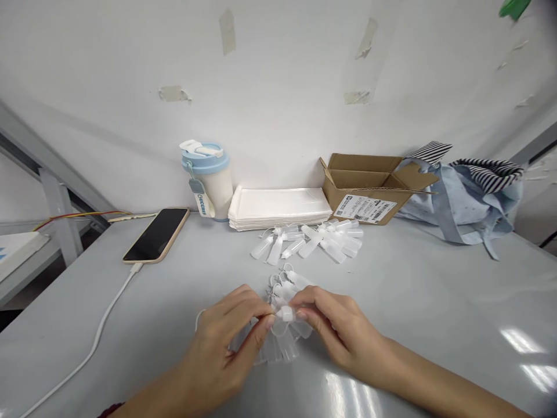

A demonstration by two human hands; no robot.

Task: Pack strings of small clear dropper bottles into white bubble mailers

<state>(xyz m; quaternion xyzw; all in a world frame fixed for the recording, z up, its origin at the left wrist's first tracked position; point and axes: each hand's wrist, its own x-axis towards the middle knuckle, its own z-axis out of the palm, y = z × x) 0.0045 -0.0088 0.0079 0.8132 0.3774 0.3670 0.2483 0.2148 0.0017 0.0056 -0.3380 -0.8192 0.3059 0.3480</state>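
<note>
My left hand and my right hand meet at the middle front of the grey table. Both pinch one small clear plastic bottle with a white cap; left fingertips touch the cap's left side, right fingertips grip its right side. Under and just behind the hands lies a small cluster of the same bottles. Farther back, a row of several more small clear bottles lies on the table.
A blue-lidded white tumbler stands at the back by the wall. Beside it lie a stack of white flat bags, an open cardboard box and blue cloth. A phone on a white cable lies left.
</note>
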